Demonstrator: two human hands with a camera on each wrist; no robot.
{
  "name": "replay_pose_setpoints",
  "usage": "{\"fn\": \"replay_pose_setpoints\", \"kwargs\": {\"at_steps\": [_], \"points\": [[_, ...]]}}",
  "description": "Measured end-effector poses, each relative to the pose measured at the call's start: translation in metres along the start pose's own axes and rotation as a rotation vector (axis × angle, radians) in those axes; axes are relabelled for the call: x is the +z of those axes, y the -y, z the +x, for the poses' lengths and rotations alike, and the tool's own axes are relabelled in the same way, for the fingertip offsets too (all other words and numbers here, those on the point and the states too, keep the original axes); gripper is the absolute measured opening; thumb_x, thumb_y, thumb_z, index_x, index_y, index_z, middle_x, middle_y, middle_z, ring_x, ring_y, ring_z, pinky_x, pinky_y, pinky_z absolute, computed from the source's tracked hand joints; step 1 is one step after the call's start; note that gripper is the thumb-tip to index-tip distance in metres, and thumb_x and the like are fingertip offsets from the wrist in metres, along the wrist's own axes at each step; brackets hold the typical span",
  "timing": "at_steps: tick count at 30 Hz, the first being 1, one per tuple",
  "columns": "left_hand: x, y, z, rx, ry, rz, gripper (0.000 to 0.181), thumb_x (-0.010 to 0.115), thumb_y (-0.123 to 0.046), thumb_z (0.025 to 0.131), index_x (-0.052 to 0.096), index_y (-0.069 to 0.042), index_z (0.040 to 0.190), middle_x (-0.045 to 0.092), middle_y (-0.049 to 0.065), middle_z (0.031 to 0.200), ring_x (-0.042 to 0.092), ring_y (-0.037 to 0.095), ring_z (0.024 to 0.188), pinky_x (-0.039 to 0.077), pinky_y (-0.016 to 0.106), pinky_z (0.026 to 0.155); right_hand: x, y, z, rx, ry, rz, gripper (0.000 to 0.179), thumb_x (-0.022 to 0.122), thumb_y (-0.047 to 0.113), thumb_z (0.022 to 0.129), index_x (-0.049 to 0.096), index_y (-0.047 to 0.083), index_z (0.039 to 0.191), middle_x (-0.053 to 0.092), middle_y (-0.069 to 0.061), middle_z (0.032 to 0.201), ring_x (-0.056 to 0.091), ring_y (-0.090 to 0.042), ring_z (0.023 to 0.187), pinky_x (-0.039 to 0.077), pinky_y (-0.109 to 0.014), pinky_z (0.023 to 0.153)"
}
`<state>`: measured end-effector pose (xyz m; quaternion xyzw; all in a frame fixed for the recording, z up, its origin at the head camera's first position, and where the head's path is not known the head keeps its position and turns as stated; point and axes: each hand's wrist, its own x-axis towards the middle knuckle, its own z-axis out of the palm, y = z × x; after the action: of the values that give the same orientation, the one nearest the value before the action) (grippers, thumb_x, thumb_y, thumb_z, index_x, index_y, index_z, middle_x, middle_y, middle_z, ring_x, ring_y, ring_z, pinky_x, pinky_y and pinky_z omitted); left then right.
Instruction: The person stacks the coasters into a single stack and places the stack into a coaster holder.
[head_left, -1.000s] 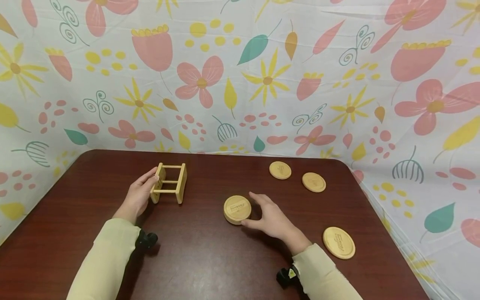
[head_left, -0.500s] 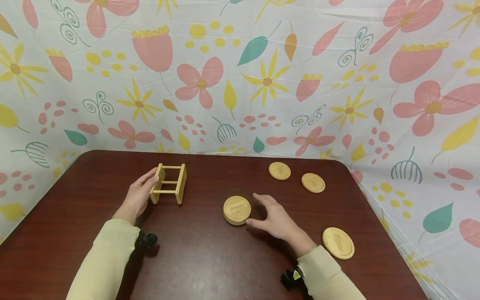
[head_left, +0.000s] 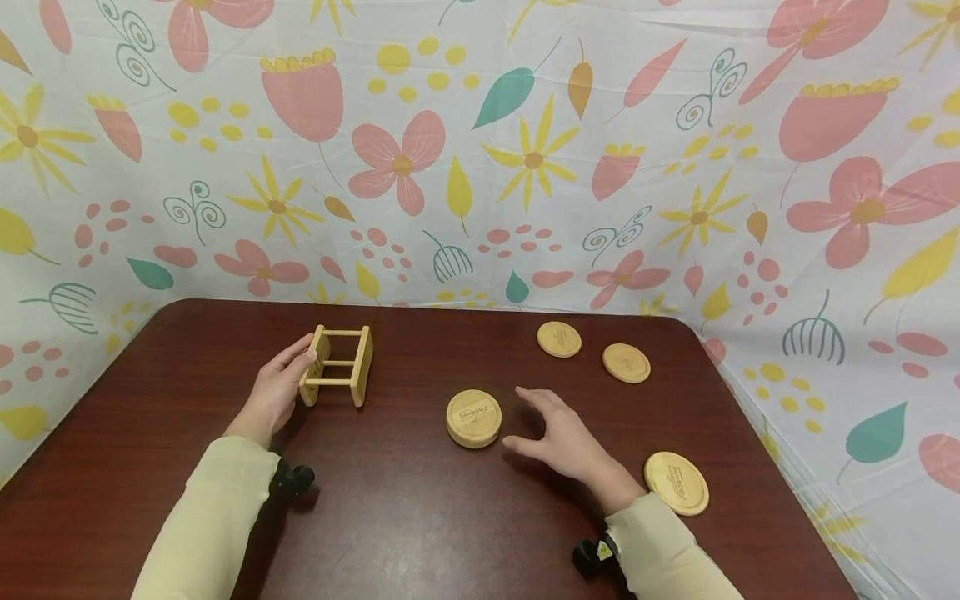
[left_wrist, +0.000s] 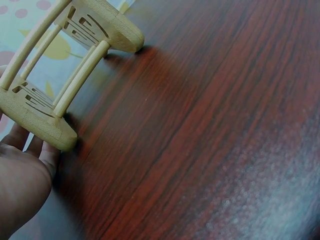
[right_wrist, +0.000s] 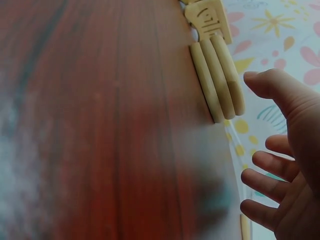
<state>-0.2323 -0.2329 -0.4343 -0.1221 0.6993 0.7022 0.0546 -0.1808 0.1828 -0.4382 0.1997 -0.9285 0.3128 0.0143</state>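
At the left of the table stands a small wooden coaster rack (head_left: 363, 367) with slotted side panels joined by rods. My left hand (head_left: 272, 393) holds its left panel; in the left wrist view several fingers lie behind the rack (left_wrist: 37, 122). Near the table's middle is a stack of round wooden coasters (head_left: 474, 417), which the right wrist view shows as three layers (right_wrist: 217, 80). To the right of this pile my right hand (head_left: 564, 437) hovers apart from it, thumb and fingers spread and holding nothing.
Two single coasters lie at the back right, one coaster (head_left: 559, 339) left of the other coaster (head_left: 626, 363). Another coaster (head_left: 677, 483) lies beyond the right forearm. A flowered cloth (head_left: 480, 167) hangs behind the dark wooden table (head_left: 405, 517).
My right hand has drawn off to the right, so the gap between it and the coaster stack has grown. The left hand and the rack stay in place.
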Motion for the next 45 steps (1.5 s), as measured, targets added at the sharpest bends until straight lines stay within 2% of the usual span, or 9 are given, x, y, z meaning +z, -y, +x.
{"fn": "replay_pose_setpoints", "kwargs": {"at_steps": [11, 21, 45], "points": [[0.000, 0.000, 0.001, -0.008, 0.002, -0.021, 0.055, 0.047, -0.031, 0.099, 0.027, -0.027, 0.150, 0.019, 0.002, 0.158, 0.024, 0.022, 0.143, 0.024, 0.038, 0.116, -0.007, -0.004, -0.007, -0.001, -0.021, -0.019, 0.076, 0.076, 0.042, 0.077, 0.048, 0.006, 0.138, 0.052, -0.012, 0.134, 0.051, -0.028, 0.123, 0.045, -0.048, 0.099], [0.001, -0.001, 0.001, -0.004, 0.005, -0.021, 0.056, 0.049, -0.033, 0.099, 0.028, -0.027, 0.150, 0.021, 0.001, 0.158, 0.024, 0.020, 0.143, 0.023, 0.037, 0.117, -0.019, -0.009, -0.018, 0.038, -0.025, -0.020, 0.075, 0.076, 0.042, 0.078, 0.048, 0.007, 0.138, 0.050, -0.011, 0.135, 0.050, -0.028, 0.124, 0.044, -0.048, 0.099], [0.001, 0.001, 0.000, 0.009, -0.007, 0.019, 0.056, 0.049, -0.036, 0.098, 0.029, -0.025, 0.150, 0.021, 0.004, 0.158, 0.023, 0.023, 0.143, 0.022, 0.039, 0.117, -0.050, -0.034, -0.044, 0.070, -0.100, -0.119, 0.071, 0.074, 0.046, 0.079, 0.052, 0.007, 0.134, 0.052, -0.014, 0.131, 0.051, -0.034, 0.120, 0.044, -0.054, 0.095]]}}
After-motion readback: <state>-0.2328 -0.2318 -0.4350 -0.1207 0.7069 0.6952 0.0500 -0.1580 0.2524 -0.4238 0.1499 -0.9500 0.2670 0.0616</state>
